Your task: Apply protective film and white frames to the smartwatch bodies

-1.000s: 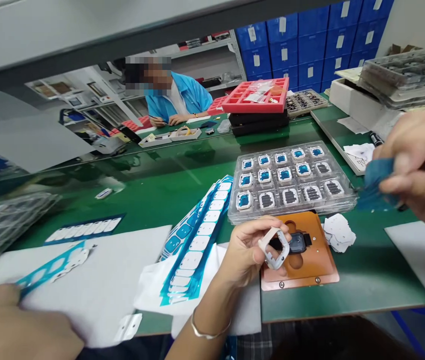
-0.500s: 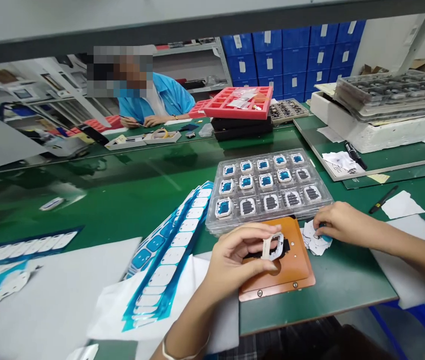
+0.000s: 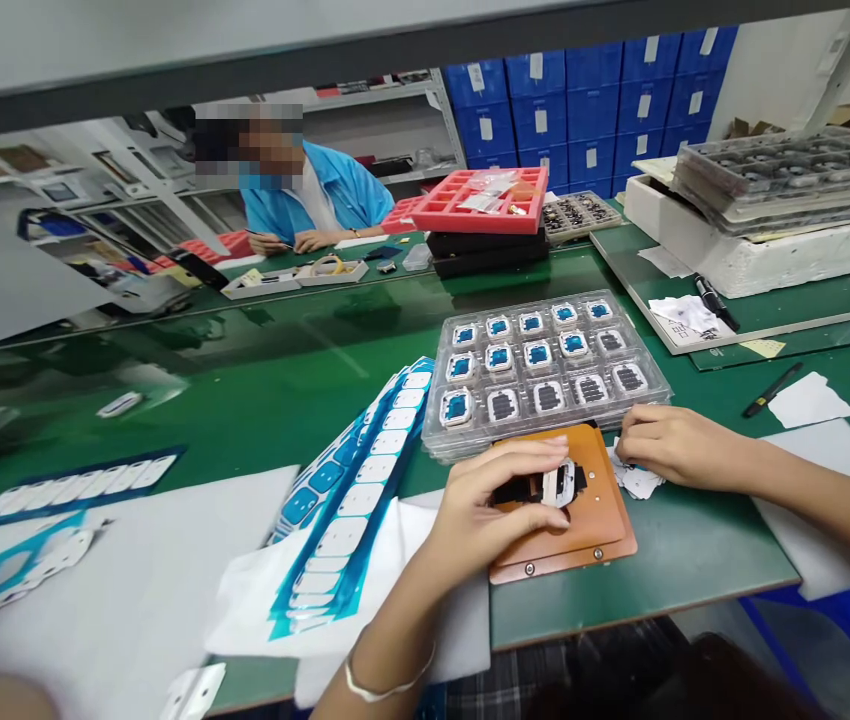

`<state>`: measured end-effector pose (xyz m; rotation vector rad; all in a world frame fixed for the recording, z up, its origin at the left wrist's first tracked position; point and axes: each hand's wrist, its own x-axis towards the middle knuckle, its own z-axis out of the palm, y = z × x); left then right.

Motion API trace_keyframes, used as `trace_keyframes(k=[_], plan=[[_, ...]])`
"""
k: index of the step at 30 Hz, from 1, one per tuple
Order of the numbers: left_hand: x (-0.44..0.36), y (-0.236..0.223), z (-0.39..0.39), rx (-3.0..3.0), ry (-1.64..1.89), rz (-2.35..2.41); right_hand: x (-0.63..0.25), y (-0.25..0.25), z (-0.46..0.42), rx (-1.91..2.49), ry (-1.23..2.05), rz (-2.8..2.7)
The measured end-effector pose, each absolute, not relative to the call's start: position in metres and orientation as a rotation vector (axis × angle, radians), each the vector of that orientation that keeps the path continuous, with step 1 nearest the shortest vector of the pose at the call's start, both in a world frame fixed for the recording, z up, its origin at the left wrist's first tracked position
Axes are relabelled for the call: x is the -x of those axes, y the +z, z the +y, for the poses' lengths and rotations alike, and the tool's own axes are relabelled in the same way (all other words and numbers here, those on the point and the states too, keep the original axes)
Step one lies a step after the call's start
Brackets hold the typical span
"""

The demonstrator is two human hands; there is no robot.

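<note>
My left hand (image 3: 496, 500) is closed on a small white frame part (image 3: 561, 483), holding it over the dark seat of an orange jig plate (image 3: 590, 530). My right hand (image 3: 676, 445) rests just right of the jig, fingers curled and pressed on a pile of white and blue backing scraps (image 3: 639, 483). Behind the jig stands a clear tray (image 3: 545, 370) of small square parts, some with blue film on top. A fan of blue-and-white sticker sheets (image 3: 354, 500) lies left of my left hand.
White paper sheets (image 3: 140, 590) cover the near left of the green bench. A red tray (image 3: 489, 200) on black trays stands at the back, stacked clear trays (image 3: 785, 175) on a white block at the right. A black pen (image 3: 770, 388) lies nearby. A person in blue sits opposite.
My right hand came down from the raised right side onto the scrap pile. My left hand lowered the white frame part onto the jig's seat.
</note>
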<state>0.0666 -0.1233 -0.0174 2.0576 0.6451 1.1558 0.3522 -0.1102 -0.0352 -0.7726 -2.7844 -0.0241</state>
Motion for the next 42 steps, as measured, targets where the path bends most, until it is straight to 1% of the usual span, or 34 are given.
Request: trace_keyframes(k=[4, 7, 9, 14, 19, 24, 34, 42], plan=[[-0.061, -0.016, -0.115, -2.175, 1.201, 0.677, -0.355, -0.031, -0.111, 0.718, -0.105, -2.787], [-0.055, -0.015, -0.110, -2.220, 1.121, 0.762, -0.357, -0.029, -0.109, 0.527, -0.036, -2.800], [-0.053, -0.013, -0.108, -2.253, 1.031, 0.794, -0.358, -0.029, -0.108, 0.475, 0.033, -2.812], [-0.053, -0.009, -0.110, -2.338, 0.932, 0.792, -0.360, -0.030, -0.106, 0.482, 0.135, -2.786], [-0.056, -0.010, -0.112, -2.402, 0.953, 0.810, -0.361, -0.029, -0.105, 0.507, 0.205, -2.748], [-0.057, -0.013, -0.112, -2.341, 0.975, 0.818, -0.362, -0.025, -0.106, 0.508, 0.290, -2.752], [-0.059, -0.012, -0.116, -2.430, 0.954, 0.847, -0.365, -0.030, -0.104, 0.533, 0.229, -2.771], [-0.057, -0.016, -0.112, -2.322, 0.964, 0.815, -0.365, -0.031, -0.105, 0.545, 0.175, -2.801]])
